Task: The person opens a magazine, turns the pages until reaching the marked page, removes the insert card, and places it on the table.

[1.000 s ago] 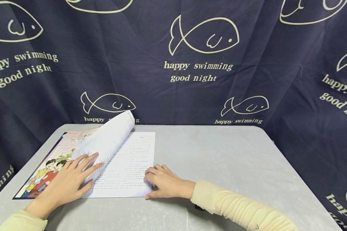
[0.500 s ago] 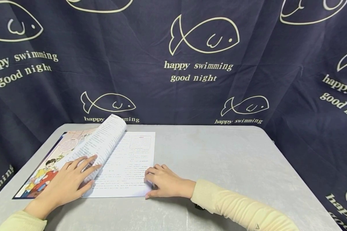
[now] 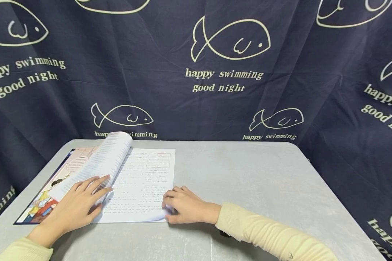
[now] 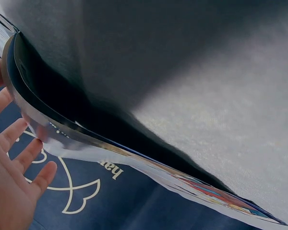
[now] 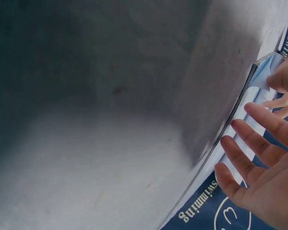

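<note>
An open magazine (image 3: 134,181) with printed white pages lies on the left half of the table. My left hand (image 3: 81,199) rests on its left side, fingers spread over a curved page (image 3: 111,152) that bends up towards the back. In the left wrist view the fingers of the left hand (image 4: 19,163) lie apart along the bowed pages. At the magazine's lower right corner is my right hand (image 3: 186,206), its fingertips on the page's right edge. In the right wrist view the thumb touches a lifted page corner (image 5: 260,76), while the other fingers of the right hand (image 5: 259,163) are loosely extended.
The grey table (image 3: 241,181) has rounded far corners and extends to the right of the magazine. A dark blue curtain (image 3: 170,72) with white fish outlines and lettering hangs behind and at both sides. Part of a colourful illustrated page (image 3: 45,203) shows at the magazine's left.
The curved page has swung left and lower, covering more of the illustrated page. At the lower right, the page corner has begun to curl under my right thumb. Both hands stay nearly in place.
</note>
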Demonstrator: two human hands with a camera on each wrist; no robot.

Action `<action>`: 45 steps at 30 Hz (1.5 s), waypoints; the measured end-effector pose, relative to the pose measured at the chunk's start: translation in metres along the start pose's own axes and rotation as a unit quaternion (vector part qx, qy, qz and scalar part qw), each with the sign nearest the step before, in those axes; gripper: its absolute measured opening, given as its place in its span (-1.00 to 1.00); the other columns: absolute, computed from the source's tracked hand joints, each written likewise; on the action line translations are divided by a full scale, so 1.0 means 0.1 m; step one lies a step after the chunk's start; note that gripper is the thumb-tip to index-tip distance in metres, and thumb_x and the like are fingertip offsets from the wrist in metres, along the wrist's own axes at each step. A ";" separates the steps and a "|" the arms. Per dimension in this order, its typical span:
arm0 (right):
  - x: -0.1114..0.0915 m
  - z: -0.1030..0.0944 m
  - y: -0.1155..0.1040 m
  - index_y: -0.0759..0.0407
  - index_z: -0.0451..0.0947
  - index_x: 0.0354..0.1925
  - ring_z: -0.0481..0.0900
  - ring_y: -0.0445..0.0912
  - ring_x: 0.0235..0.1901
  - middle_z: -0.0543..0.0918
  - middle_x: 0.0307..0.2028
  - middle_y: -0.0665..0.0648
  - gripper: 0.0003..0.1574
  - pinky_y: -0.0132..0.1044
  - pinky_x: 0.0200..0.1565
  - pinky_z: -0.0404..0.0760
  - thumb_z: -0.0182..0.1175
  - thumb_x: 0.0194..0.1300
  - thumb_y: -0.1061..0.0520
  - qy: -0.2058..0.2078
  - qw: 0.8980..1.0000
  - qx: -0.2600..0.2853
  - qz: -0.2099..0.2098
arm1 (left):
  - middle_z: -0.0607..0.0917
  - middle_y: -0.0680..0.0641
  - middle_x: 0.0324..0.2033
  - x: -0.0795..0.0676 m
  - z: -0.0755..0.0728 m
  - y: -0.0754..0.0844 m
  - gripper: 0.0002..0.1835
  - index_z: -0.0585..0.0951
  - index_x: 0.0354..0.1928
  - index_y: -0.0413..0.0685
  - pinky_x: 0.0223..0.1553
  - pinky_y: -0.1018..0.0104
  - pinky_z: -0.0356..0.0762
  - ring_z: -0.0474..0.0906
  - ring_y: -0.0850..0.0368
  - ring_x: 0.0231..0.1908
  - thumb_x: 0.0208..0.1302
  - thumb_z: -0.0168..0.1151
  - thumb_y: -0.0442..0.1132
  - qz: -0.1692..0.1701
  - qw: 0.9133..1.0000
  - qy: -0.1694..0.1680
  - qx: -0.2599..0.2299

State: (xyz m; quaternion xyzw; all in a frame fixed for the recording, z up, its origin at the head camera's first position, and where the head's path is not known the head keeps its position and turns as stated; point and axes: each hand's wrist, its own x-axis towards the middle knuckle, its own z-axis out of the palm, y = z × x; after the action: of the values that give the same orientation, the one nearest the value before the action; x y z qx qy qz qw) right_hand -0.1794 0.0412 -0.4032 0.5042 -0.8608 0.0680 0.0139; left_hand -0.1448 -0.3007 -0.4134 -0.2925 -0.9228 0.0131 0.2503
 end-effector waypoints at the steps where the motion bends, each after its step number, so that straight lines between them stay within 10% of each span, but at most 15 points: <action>1: 0.00 0.00 0.00 -0.06 0.56 -0.13 0.43 -0.24 -0.13 0.56 -0.05 -0.09 -0.65 -0.45 -0.15 0.31 0.18 0.10 -0.11 0.003 1.000 -0.001 -0.003 | 0.46 -0.10 0.13 0.00 0.00 0.00 -0.49 0.58 -0.06 0.07 -0.09 -0.04 0.24 0.34 -0.13 0.06 -0.23 0.19 -0.13 0.000 1.000 0.000 -0.001; 18: 0.03 -0.01 0.06 -0.02 0.57 -0.17 0.45 -0.26 -0.18 0.59 -0.12 -0.09 -0.71 -0.50 -0.19 0.31 0.20 0.08 -0.01 0.034 0.999 0.008 -0.004 | 0.60 -0.10 -0.07 0.00 -0.02 0.03 -0.50 0.58 -0.06 0.03 -0.11 -0.01 0.30 0.48 -0.07 -0.05 -0.22 0.25 -0.17 -0.009 1.000 -0.025 0.008; 45: 0.10 -0.03 0.10 0.02 0.59 -0.19 0.55 -0.26 -0.17 0.64 -0.20 -0.10 -0.75 -0.46 -0.21 0.37 0.09 0.24 -0.02 0.102 0.994 0.037 0.027 | 0.60 0.04 -0.09 -0.01 -0.01 0.11 -0.24 0.57 -0.05 0.19 -0.12 -0.06 0.33 0.49 -0.09 -0.09 -0.23 0.13 0.51 -0.033 0.998 -0.047 -0.007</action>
State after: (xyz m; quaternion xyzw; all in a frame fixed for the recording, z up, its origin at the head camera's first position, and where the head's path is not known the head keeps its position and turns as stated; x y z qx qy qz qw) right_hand -0.1934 0.0376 -0.3999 0.4709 -0.8653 0.1516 0.0811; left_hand -0.1380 -0.2918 -0.4147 -0.2628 -0.9428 0.0116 0.2047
